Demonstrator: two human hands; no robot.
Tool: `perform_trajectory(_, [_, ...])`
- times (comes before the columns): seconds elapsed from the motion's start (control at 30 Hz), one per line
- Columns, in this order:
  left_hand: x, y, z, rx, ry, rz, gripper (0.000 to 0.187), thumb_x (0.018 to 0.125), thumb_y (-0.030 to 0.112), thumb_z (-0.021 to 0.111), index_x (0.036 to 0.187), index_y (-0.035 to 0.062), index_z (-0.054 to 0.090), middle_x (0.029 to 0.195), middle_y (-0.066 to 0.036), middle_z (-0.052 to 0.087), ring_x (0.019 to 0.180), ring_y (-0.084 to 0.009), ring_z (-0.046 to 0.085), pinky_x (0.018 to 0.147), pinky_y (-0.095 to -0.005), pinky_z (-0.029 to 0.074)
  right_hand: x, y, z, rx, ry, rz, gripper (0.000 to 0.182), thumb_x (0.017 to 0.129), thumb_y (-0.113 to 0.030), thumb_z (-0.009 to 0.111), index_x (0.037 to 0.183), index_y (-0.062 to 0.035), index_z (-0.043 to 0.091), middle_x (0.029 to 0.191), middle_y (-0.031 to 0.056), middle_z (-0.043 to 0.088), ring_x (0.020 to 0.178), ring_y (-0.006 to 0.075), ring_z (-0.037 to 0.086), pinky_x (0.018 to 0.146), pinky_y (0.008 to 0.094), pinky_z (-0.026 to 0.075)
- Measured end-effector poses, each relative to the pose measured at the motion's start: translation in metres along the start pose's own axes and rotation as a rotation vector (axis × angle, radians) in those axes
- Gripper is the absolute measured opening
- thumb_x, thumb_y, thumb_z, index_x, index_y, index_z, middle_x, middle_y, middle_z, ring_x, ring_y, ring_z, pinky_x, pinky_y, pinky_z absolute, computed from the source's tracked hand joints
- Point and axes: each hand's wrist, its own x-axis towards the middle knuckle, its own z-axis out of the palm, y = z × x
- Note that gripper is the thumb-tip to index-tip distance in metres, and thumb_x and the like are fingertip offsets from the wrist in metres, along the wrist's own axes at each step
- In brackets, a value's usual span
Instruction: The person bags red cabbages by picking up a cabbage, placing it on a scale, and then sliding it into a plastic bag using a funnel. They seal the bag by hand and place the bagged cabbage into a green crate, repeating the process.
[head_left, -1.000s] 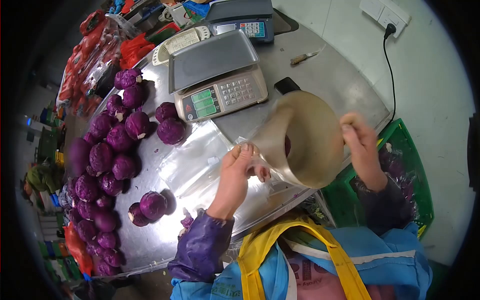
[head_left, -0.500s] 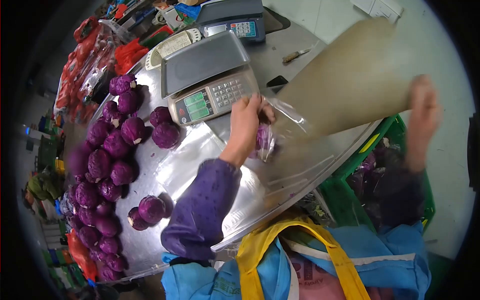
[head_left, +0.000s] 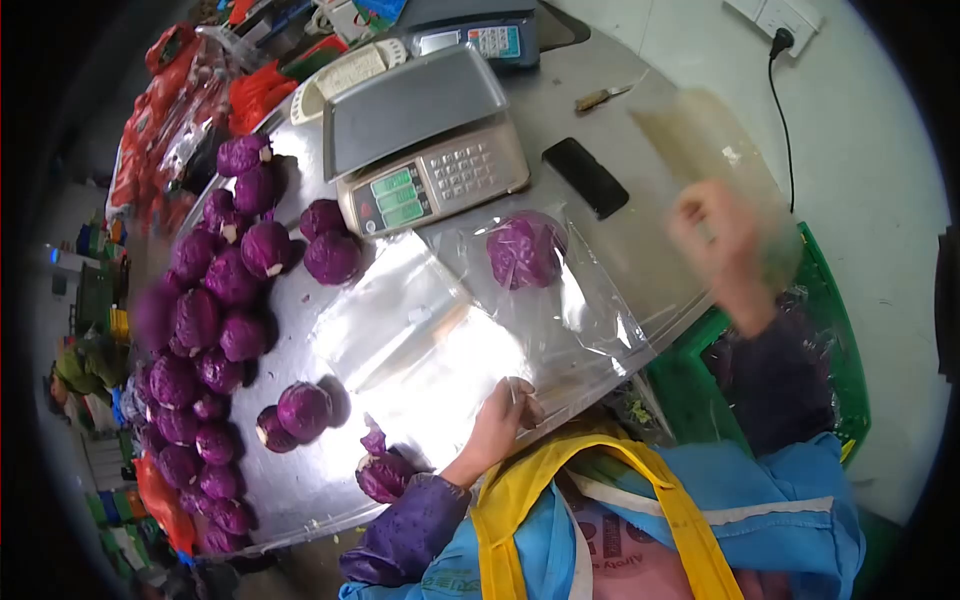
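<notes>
My left hand (head_left: pixel 508 415) is at the table's near edge, fingers pinched on the edge of the flat, shiny clear plastic bags (head_left: pixel 420 325). Just beyond it, a red cabbage (head_left: pixel 525 250) lies inside a clear plastic bag (head_left: pixel 592 318) spread on the metal table. My right hand (head_left: pixel 728 245) is raised over the table's right side, smeared by motion. A blurred tan, see-through sheet (head_left: pixel 700 135) shows right beside and beyond it; whether the fingers hold it I cannot tell. Left of my left hand sits a loose red cabbage (head_left: pixel 385 475).
A scale (head_left: pixel 425 140) stands past the bags, with a second scale (head_left: pixel 470 40) behind. A black phone (head_left: pixel 586 177) and a knife (head_left: pixel 603 97) lie to the right. Several red cabbages (head_left: pixel 232 280) are heaped at left. A green crate (head_left: pixel 835 330) stands at right.
My left hand has left the bagged cabbage and come back to the near edge. My right hand has moved inward to the left. The tan sheet has shifted off the phone, uncovering it.
</notes>
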Motion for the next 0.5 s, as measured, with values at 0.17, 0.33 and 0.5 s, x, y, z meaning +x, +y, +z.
perform_trajectory(0.17, [-0.017,-0.006,0.001,-0.402,0.077,-0.235,0.020,0.094,0.009,0.039,0.106,-0.0049,0.049,0.087,-0.011,0.062,0.075,-0.0144,0.060,0.069,-0.0249,0.050,-0.070,-0.090,0.070,0.476,-0.438,-0.112,0.015,0.071,-0.008,0.068,0.083,-0.0049,0.059,0.077,0.0062,0.055,0.063,0.0190,0.057,0.052,0.0278,0.046])
perform_trajectory(0.33, [-0.023,0.000,-0.005,-0.546,0.097,-0.378,0.026,0.096,0.016,0.039,0.103,-0.0041,0.054,0.091,-0.012,0.063,0.079,-0.0155,0.061,0.072,-0.0251,0.051,-0.116,-0.115,0.104,0.478,-0.667,-0.011,0.013,0.075,-0.019,0.065,0.084,-0.0105,0.061,0.077,0.0038,0.052,0.065,0.0217,0.058,0.052,0.0328,0.047])
perform_trajectory(0.5, [-0.026,0.003,-0.005,-0.707,0.099,-0.367,0.030,0.097,0.019,0.037,0.102,-0.0043,0.054,0.092,-0.012,0.062,0.079,-0.0159,0.061,0.074,-0.0256,0.051,-0.121,-0.128,0.105,0.447,-0.598,-0.068,0.017,0.073,-0.020,0.064,0.076,-0.0086,0.051,0.074,0.0046,0.048,0.061,0.0220,0.057,0.050,0.0335,0.046])
